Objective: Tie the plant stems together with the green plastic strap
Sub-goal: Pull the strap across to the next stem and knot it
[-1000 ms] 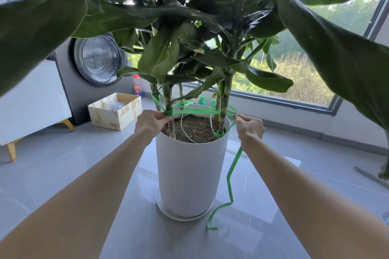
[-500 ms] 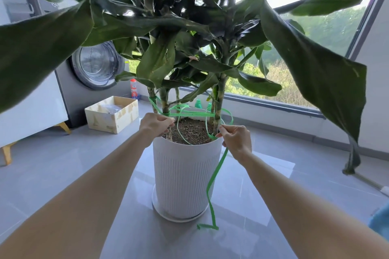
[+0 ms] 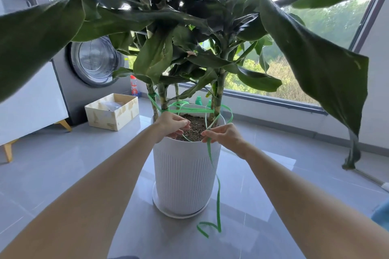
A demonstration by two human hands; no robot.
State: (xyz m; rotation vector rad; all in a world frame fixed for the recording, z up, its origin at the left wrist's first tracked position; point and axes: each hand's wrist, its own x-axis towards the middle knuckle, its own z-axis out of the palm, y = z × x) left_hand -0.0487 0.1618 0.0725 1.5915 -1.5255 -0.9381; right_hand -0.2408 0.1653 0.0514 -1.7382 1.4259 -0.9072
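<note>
Fingers point(image 3: 207, 133) of the right hand point(image 3: 224, 135) pinch the green strap point(image 3: 217, 191) just above the near rim of the white pot point(image 3: 185, 174). The left hand point(image 3: 171, 125) curls round another run of it over the pot's left rim. The strap loops loosely round the stems point(image 3: 219, 94) above the soil point(image 3: 195, 127), and its free tail hangs down the pot's front to the floor point(image 3: 63, 174).

Risks: the loops are slack, so an uneven pull could ride them up or slip them off one stem. The plastic looks slick — a knot may not bite. A hard yank could bend a thin stem.

Both arms reach straight out, hands close together over the pot — not touching, knuckles up.
</note>
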